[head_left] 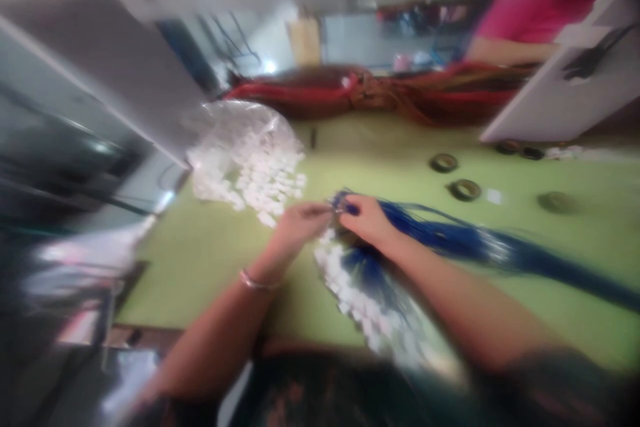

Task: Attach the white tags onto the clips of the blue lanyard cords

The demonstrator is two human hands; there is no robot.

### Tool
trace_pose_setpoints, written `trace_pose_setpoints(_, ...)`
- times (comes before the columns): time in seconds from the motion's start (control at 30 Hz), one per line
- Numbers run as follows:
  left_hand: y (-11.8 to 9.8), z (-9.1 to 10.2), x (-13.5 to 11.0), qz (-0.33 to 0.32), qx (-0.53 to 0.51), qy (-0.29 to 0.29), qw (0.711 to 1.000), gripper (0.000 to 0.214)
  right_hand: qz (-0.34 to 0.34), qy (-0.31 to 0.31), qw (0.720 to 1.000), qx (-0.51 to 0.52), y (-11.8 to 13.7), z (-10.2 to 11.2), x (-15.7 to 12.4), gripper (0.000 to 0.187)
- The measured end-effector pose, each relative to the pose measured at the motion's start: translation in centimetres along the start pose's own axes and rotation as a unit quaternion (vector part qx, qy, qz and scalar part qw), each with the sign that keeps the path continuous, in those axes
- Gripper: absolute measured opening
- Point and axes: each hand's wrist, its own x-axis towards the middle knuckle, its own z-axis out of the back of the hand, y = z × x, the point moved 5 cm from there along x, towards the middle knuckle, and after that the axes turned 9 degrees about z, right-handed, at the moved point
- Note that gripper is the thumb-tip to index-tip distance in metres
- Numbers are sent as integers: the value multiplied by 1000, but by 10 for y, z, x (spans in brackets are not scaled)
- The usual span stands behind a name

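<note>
My left hand (pixel 303 221) is closed in a pinch at the ends of the blue wires; what sits between its fingertips is too small and blurred to name. Right beside it, my right hand (pixel 369 219) has its fingers closed on a blue wire. A long bundle of blue wires (pixel 440 237) runs from there to the right edge, banded partway along. Below my hands lie more blue wires with small white plastic connectors (pixel 357 297) in a row at their ends. To the left, a clear plastic bag (pixel 215 140) spills loose white connectors (pixel 270 177) onto the table.
Several tape rolls (pixel 466 189) lie on the green tabletop (pixel 200 267) at the right, near a small white piece (pixel 494 196). Red-brown wire bundles (pixel 310 90) stretch along the far edge. Beyond them is a person in a pink sleeve (pixel 530 17). Panels stand at both sides.
</note>
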Motion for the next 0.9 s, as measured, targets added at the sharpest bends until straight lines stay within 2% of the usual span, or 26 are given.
trace_pose_setpoints(0.1,4,-6,-1,3,-31,7,999,27,4,9,999,-34,-1,-2,-1,13)
trace_pose_setpoints(0.27,13,-8,5,43,-114,32,992,23,-10,-11,1000,-8,-4,-1,0,13)
trace_pose_setpoints(0.4,13,-10,10,77,-258,62,961,17,-20,-45,999,3,-4,3,0,15)
trace_pose_setpoints(0.5,12,-11,11,84,-326,74,939,13,-1,-41,999,-19,-3,2,-2,13)
trace_pose_setpoints(0.63,13,-18,11,84,-345,119,927,15,8,-27,998,-50,-4,-2,-4,11)
trace_pose_setpoints(0.7,14,-20,10,78,-350,123,925,15,10,-21,998,-64,-4,-3,-4,11)
trace_pose_setpoints(0.8,16,-18,10,74,-332,94,936,15,7,-9,996,-93,-2,-4,-4,9)
trace_pose_setpoints(0.9,18,-13,10,53,-243,23,968,16,-1,-1,994,-111,-1,-6,-5,7)
